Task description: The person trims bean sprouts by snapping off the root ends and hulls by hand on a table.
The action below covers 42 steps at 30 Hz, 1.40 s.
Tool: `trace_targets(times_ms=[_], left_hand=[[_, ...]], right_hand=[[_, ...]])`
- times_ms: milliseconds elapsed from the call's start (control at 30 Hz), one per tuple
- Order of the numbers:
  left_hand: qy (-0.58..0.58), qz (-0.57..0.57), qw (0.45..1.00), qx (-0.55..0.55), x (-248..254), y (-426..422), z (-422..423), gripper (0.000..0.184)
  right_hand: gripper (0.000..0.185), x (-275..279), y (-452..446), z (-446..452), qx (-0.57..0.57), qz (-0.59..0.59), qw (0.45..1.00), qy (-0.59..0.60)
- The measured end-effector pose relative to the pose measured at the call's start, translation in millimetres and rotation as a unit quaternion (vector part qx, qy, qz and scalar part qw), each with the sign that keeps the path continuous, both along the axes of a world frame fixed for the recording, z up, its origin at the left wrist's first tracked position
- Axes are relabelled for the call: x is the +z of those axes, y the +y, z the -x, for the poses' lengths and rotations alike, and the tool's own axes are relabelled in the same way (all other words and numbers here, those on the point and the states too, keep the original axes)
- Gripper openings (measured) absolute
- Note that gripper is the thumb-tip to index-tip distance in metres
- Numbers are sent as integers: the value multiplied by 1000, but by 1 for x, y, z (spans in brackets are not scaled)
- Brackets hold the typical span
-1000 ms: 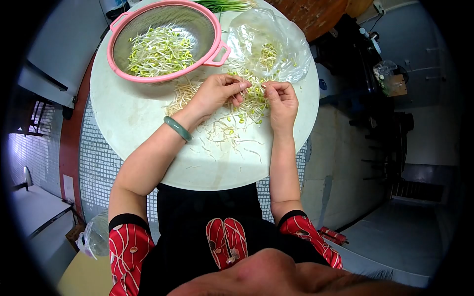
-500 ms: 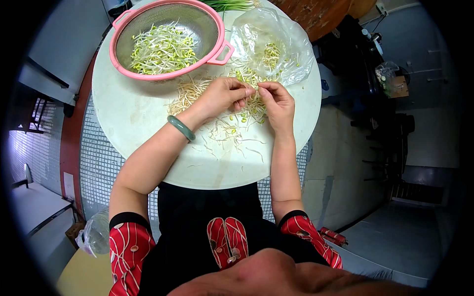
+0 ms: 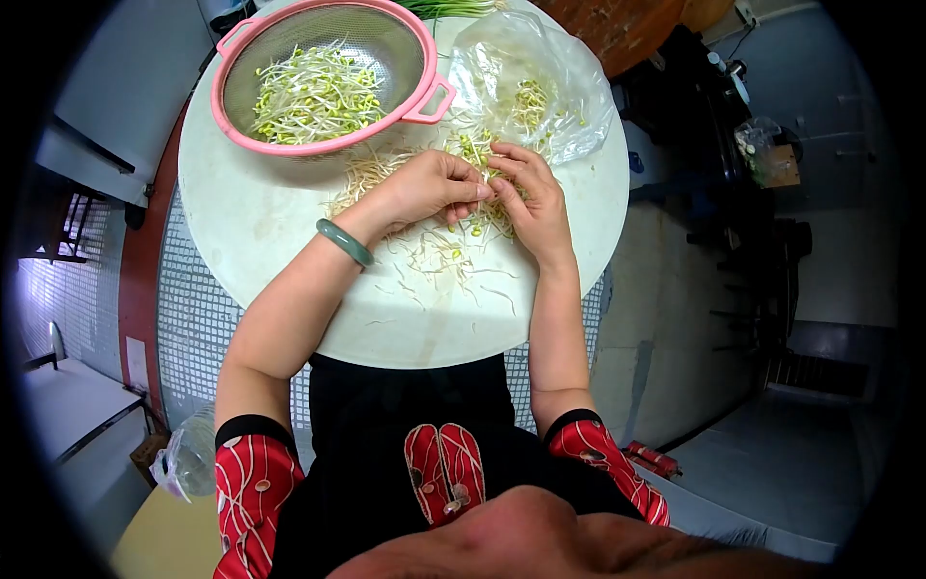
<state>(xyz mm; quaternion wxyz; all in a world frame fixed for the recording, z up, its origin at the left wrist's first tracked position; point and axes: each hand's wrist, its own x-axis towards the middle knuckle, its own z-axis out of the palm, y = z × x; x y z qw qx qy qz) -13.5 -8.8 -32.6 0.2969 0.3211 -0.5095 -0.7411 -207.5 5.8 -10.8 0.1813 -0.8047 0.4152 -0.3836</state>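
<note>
My left hand (image 3: 436,189), with a green bangle on its wrist, is closed in a pinch on a bean sprout that its fingers mostly cover. Thumb and forefinger of my right hand (image 3: 532,205) meet the left fingertips at the same sprout, while its other fingers curve out over the pile. Beneath both hands lie loose bean sprouts (image 3: 473,147) with yellow-green heads. Thin root ends (image 3: 362,176) are heaped left of them, and scattered strands (image 3: 434,259) lie nearer me.
A pink-rimmed mesh colander (image 3: 231,116) at the back left holds a mound of sprouts (image 3: 318,96). Beside it, a clear plastic bag (image 3: 579,92) contains more sprouts. Green stalks (image 3: 449,8) lie at the far edge of the round white table (image 3: 260,232).
My right hand's fingers have spread and reached farther over the pile, with the thumb shifting slightly left. My left hand has barely moved and stays pinched.
</note>
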Motion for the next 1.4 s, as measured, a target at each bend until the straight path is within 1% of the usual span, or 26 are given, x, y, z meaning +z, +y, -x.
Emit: trace_targets(times_ms=[100, 200, 300, 400, 500, 600, 700, 800, 900, 1000, 1100, 1200, 1300, 1333, 1400], left_hand=[[-9, 7, 1000, 2, 3, 0, -3, 20], [-5, 3, 1000, 8, 1, -2, -3, 20], [10, -9, 1000, 26, 5, 0, -2, 20], [19, -14, 999, 48, 5, -1, -2, 22], [26, -20, 996, 84, 2, -3, -3, 23], [45, -24, 992, 113, 8, -3, -7, 23], [53, -30, 992, 112, 11, -3, -11, 23], [51, -25, 993, 104, 10, -4, -10, 24], [52, -20, 993, 106, 9, -2, -7, 25], [59, -22, 991, 117, 10, -1, -7, 26], [86, -24, 987, 135, 6, -5, -9, 28], [126, -46, 980, 147, 5, -8, -12, 30], [140, -66, 977, 146, 6, -8, -11, 30], [142, -70, 977, 145, 6, -7, -10, 30], [140, -78, 976, 144, 8, -4, -6, 29]], right_hand=[[19, 0, 0, 5, -18, 19, 999, 31], [13, 3, 1, 4, -17, 16, 1000, 20], [11, 2, 3, 3, -17, -3, 1000, 3], [8, 0, 3, 4, -45, -42, 998, -25], [6, -1, 3, 5, -31, -42, 997, -63], [6, -6, 0, 19, 99, -103, 986, -91], [8, -5, 3, 16, 61, -147, 981, -111], [10, -2, 4, -6, -22, -126, 983, -132], [10, -9, 4, -7, -5, -152, 980, -125], [9, -10, 3, -4, -11, -138, 987, -85], [9, -8, 2, 7, 114, -107, 983, -93], [10, -5, -3, 10, 202, -29, 977, -61], [11, -2, 7, -7, -17, -59, 993, -100], [12, -1, 6, -11, -42, -38, 994, -91], [11, 0, 6, -17, -76, -35, 993, -86]])
